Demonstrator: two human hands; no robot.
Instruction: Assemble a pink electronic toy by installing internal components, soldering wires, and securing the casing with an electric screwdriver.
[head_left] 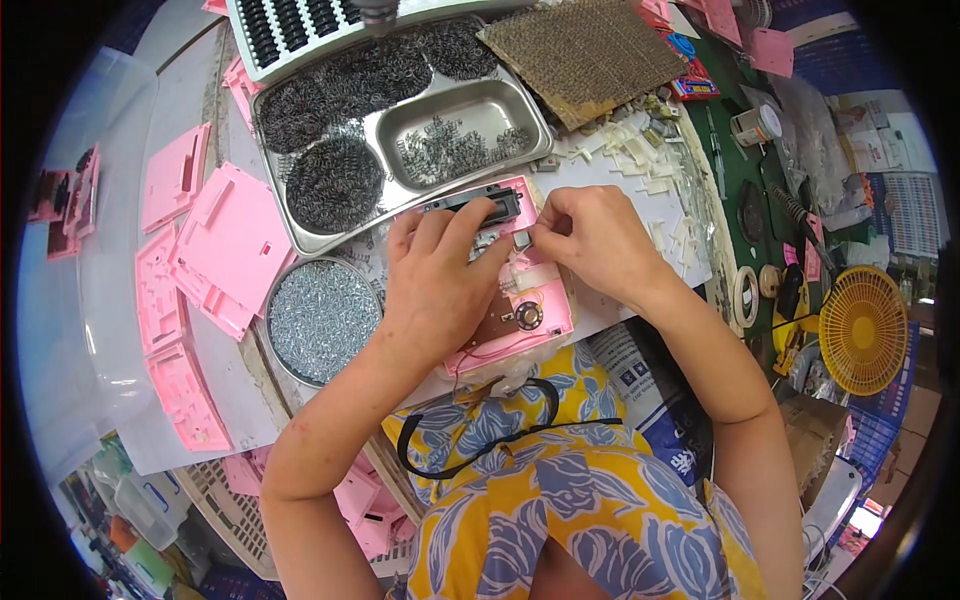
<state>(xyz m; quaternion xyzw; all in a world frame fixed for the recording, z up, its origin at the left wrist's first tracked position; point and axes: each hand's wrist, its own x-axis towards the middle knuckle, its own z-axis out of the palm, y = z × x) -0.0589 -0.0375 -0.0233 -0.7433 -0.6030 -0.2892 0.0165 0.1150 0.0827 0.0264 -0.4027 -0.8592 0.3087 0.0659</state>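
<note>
A pink plastic housing (560, 300) lies in front of me, its inside facing up. It holds a black slotted strip (505, 205) at the far end, a white cylindrical part (535, 277) and a round metal-rimmed part (529, 316) with thin wires nearby. My left hand (440, 270) is curled over the housing's left side, fingers on the black strip and thumb reaching inward. Thumb and index finger of my right hand (595, 240) are pinched together at the right wall, beside a small pale grey block (522, 240). Whatever they pinch is hidden.
A steel tray (400, 215) of dark springs stands beyond, with a round dish of small screws (325, 320) left of the housing. Pink panels (235, 245) lie farther left. Small white parts (650, 165), cardboard (590, 55) and a yellow fan (863, 330) are to the right.
</note>
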